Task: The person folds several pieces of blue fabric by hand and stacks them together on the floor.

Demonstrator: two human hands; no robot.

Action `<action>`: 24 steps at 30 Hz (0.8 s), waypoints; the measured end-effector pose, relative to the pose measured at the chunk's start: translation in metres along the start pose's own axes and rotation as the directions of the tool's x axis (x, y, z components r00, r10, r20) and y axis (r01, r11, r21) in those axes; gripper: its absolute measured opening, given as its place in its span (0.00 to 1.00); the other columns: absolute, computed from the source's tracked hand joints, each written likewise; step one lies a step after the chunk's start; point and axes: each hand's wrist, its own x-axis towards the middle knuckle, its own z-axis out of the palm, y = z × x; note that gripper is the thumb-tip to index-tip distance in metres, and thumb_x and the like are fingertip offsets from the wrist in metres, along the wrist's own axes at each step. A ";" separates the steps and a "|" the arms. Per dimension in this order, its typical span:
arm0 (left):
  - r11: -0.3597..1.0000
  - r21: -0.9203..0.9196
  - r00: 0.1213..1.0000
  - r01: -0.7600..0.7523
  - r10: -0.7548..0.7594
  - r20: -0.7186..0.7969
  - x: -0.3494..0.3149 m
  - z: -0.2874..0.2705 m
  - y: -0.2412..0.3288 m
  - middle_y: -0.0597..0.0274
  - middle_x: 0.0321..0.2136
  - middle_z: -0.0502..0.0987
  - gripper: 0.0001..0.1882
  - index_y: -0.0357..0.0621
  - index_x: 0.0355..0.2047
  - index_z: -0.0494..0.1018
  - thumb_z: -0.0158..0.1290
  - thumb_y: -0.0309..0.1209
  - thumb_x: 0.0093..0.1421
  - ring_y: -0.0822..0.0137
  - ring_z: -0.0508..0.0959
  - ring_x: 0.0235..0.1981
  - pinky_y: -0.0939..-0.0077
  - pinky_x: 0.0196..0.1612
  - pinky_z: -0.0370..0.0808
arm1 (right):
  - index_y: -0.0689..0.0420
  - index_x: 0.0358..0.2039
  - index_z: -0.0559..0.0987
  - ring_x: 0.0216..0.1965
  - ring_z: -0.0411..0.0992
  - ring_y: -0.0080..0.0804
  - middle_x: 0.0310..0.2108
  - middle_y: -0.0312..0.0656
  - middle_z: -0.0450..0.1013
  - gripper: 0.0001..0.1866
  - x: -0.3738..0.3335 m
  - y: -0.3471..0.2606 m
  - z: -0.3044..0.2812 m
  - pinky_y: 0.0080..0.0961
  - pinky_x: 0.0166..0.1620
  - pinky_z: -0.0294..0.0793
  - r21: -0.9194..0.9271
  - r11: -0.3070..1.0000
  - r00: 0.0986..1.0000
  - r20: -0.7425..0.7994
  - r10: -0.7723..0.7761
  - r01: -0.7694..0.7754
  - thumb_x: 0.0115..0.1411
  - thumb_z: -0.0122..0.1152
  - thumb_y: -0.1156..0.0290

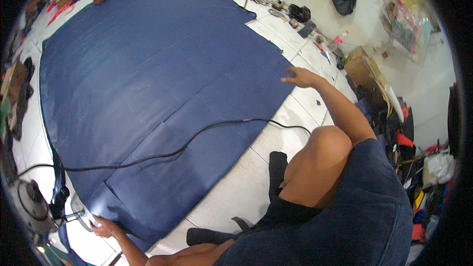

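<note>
Head view: a large dark-blue sheet of smooth fabric-like material (128,74) lies spread on the white tiled floor (229,180), filling most of the space before me. My left hand (104,227) is at its near left corner, fingers bent against the pale plate (84,216) of a grey, round-bodied electric machine (33,207); whether they actually grip it, I cannot tell. My right hand (299,77) reaches over the sheet's right edge, fingers parted and loosely curled, apparently with nothing in them; I cannot tell whether the fingertips touch the material. A long black rubbery cable (226,121) runs across the sheet between my hands.

I judge the step to be working the machine along the sheet's near left edge. The next move seems to call for a steady left hand at the plate, the material kept flat, and the cable clear of the machine.
</note>
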 end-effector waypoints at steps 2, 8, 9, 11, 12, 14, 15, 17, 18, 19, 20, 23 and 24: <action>0.996 0.055 0.994 -0.067 0.072 -0.086 0.014 -0.014 0.007 0.48 0.45 0.77 0.33 0.45 0.50 0.76 0.52 0.61 0.60 0.47 0.75 0.47 0.52 0.50 0.71 | 0.64 0.60 0.69 0.46 0.76 0.45 0.47 0.56 0.75 0.46 -0.002 0.035 0.026 0.38 0.47 0.77 0.126 0.976 0.979 0.126 0.160 -0.176 0.56 0.62 0.37; 0.824 -0.231 0.839 -0.518 0.542 0.052 0.017 -0.083 0.111 0.42 0.50 0.71 0.27 0.33 0.55 0.68 0.55 0.43 0.64 0.48 0.72 0.51 0.56 0.55 0.69 | 0.66 0.61 0.67 0.43 0.76 0.43 0.49 0.55 0.74 0.47 -0.010 0.095 0.121 0.40 0.41 0.80 0.602 0.670 0.901 0.276 0.336 -0.434 0.55 0.62 0.37; 0.779 -0.345 0.780 -0.523 0.601 0.175 0.011 -0.094 0.129 0.43 0.51 0.70 0.28 0.33 0.56 0.66 0.54 0.43 0.65 0.49 0.71 0.53 0.57 0.58 0.67 | 0.67 0.60 0.67 0.45 0.76 0.44 0.50 0.55 0.74 0.46 -0.007 0.103 0.130 0.40 0.42 0.80 0.634 0.624 0.888 0.280 0.364 -0.456 0.57 0.61 0.37; 0.629 -0.493 0.599 -0.601 0.763 0.243 -0.008 -0.111 0.176 0.45 0.48 0.70 0.23 0.33 0.52 0.68 0.56 0.36 0.62 0.50 0.72 0.49 0.61 0.52 0.69 | 0.68 0.58 0.69 0.43 0.75 0.42 0.46 0.54 0.74 0.43 0.010 0.136 0.160 0.40 0.43 0.80 0.751 0.455 0.857 0.287 0.427 -0.478 0.57 0.63 0.41; 0.551 -0.560 0.497 -0.619 0.827 0.264 -0.016 -0.121 0.197 0.46 0.46 0.71 0.20 0.33 0.49 0.70 0.58 0.32 0.60 0.51 0.72 0.47 0.62 0.48 0.70 | 0.68 0.57 0.69 0.41 0.75 0.42 0.45 0.53 0.73 0.41 0.026 0.153 0.176 0.41 0.43 0.79 0.808 0.346 0.834 0.293 0.467 -0.478 0.57 0.63 0.43; 0.559 -0.578 0.293 -0.594 0.820 0.492 -0.021 -0.136 0.229 0.48 0.44 0.70 0.19 0.34 0.47 0.70 0.59 0.29 0.58 0.52 0.72 0.45 0.63 0.47 0.70 | 0.68 0.55 0.71 0.39 0.74 0.41 0.41 0.50 0.73 0.38 0.064 0.179 0.196 0.41 0.44 0.78 0.891 0.116 0.784 0.317 0.534 -0.440 0.58 0.65 0.46; 0.569 -0.587 0.176 -0.576 0.787 0.591 -0.029 -0.145 0.253 0.48 0.43 0.70 0.18 0.35 0.46 0.70 0.59 0.27 0.56 0.52 0.72 0.44 0.64 0.46 0.71 | 0.69 0.54 0.71 0.37 0.73 0.40 0.39 0.49 0.72 0.37 0.077 0.187 0.195 0.42 0.44 0.78 0.919 0.047 0.764 0.297 0.573 -0.392 0.58 0.66 0.48; 0.595 -0.526 0.033 -0.608 0.680 0.732 -0.048 -0.161 0.298 0.50 0.40 0.71 0.18 0.36 0.43 0.72 0.61 0.28 0.53 0.51 0.73 0.42 0.63 0.46 0.72 | 0.69 0.52 0.72 0.32 0.71 0.38 0.35 0.46 0.71 0.34 0.118 0.183 0.196 0.43 0.44 0.78 0.956 -0.087 0.726 0.270 0.632 -0.280 0.58 0.67 0.53; 0.590 -0.514 0.000 -0.623 0.657 0.754 -0.060 -0.164 0.311 0.49 0.40 0.71 0.19 0.36 0.43 0.72 0.61 0.29 0.52 0.49 0.73 0.43 0.61 0.46 0.72 | 0.73 0.52 0.71 0.35 0.74 0.42 0.38 0.49 0.74 0.31 0.136 0.175 0.186 0.44 0.44 0.78 0.957 -0.126 0.656 0.272 0.705 -0.261 0.58 0.67 0.60; 0.585 -0.501 -0.032 -0.638 0.630 0.776 -0.072 -0.167 0.325 0.49 0.40 0.72 0.19 0.36 0.43 0.72 0.62 0.30 0.52 0.48 0.74 0.43 0.60 0.47 0.72 | 0.74 0.52 0.71 0.37 0.75 0.43 0.39 0.51 0.75 0.31 0.163 0.178 0.190 0.44 0.45 0.78 0.964 -0.159 0.667 0.263 0.697 -0.214 0.58 0.67 0.62; 0.464 -0.560 -0.130 -0.686 0.679 0.722 -0.094 -0.152 0.343 0.48 0.40 0.72 0.20 0.36 0.44 0.73 0.62 0.30 0.52 0.47 0.74 0.43 0.59 0.47 0.72 | 0.75 0.52 0.70 0.38 0.76 0.44 0.41 0.54 0.75 0.30 0.179 0.206 0.200 0.44 0.45 0.78 0.969 -0.181 0.642 0.249 0.725 -0.171 0.58 0.67 0.64; 0.257 -0.670 -0.318 -0.697 0.726 0.610 -0.167 -0.119 0.397 0.45 0.41 0.73 0.21 0.36 0.44 0.74 0.63 0.33 0.52 0.44 0.73 0.44 0.56 0.48 0.71 | 0.76 0.53 0.70 0.43 0.77 0.48 0.47 0.58 0.74 0.29 0.188 0.255 0.222 0.44 0.45 0.78 0.960 -0.228 0.538 0.281 0.795 -0.165 0.57 0.67 0.69; 0.308 -0.695 -0.312 -0.650 0.725 0.614 -0.197 -0.118 0.418 0.45 0.41 0.74 0.21 0.36 0.44 0.74 0.63 0.33 0.52 0.43 0.73 0.45 0.55 0.49 0.71 | 0.76 0.53 0.70 0.45 0.77 0.49 0.49 0.59 0.74 0.29 0.187 0.265 0.225 0.44 0.45 0.78 0.954 -0.236 0.498 0.297 0.814 -0.184 0.56 0.67 0.70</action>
